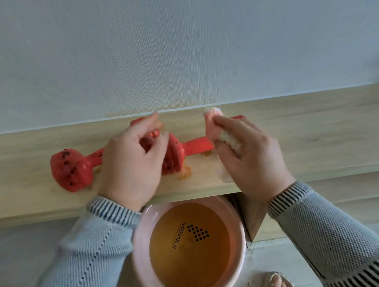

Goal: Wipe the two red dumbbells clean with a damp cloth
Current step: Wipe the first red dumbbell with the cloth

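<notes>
Right of centre, our right hand (247,149) clutches the damp cloth (214,129), its pale folds pinched against the handle of the right dumbbell (196,146). Left of centre, our left hand (133,163) is curled over the middle, where the heads meet; we cannot tell exactly what it grips. The left dumbbell (71,170) lies at the frame's left, its head still speckled dark, so we judge the job unfinished. Orange smears mark the wooden shelf (314,138). Below, the pink basin (143,243) holds tinted water.
</notes>
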{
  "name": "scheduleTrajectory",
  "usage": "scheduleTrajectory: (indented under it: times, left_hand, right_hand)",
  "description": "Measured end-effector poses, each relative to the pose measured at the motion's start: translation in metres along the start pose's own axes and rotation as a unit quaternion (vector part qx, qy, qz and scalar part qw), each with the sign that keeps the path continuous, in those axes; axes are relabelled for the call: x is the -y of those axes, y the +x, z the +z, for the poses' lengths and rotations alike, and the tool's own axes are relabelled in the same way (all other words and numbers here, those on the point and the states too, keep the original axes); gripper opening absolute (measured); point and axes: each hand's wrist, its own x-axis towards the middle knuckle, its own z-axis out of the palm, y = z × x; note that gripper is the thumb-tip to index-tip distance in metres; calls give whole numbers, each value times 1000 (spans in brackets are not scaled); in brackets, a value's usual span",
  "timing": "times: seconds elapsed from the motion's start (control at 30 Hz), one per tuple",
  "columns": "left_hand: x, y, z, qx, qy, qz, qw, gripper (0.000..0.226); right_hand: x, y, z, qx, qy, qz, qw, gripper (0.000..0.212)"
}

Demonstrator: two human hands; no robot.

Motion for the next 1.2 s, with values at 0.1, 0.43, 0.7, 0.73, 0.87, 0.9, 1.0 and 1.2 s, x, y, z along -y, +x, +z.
scheduleTrajectory:
  times: [0.1,0.43,0.7,0.73,0.87,0.9,1.0,1.2]
  left_hand:
    - [-30,-17,24,65,-127,-42,989,21]
    - [-57,-29,76,100,-493,-367,782,18]
    - [-56,4,104,-34,-610,-573,547,16]
    - [-56,9,107,-47,-615,-574,538,17]
    - [-59,19,110,-53,-587,-592,550,20]
    - [-57,20,110,-48,-578,-593,559,20]
    - [-51,25,109,-23,-533,-571,624,19]
    - [-44,45,89,-7,-456,-405,792,10]
  right_hand:
    - [9,-10,6,-3,36,-77,996,41]
    - [-35,9,-35,-48,-126,109,985,35]
    - [-45,23,-44,-101,-32,291,951,23]
    - [-46,23,-44,-98,-29,291,951,23]
    - [-48,18,-44,-89,-37,280,955,20]
    - [-49,17,-44,-88,-33,280,955,19]
    - [-52,18,-50,-99,-7,292,951,14]
    - [-48,25,-68,-96,117,317,936,10]
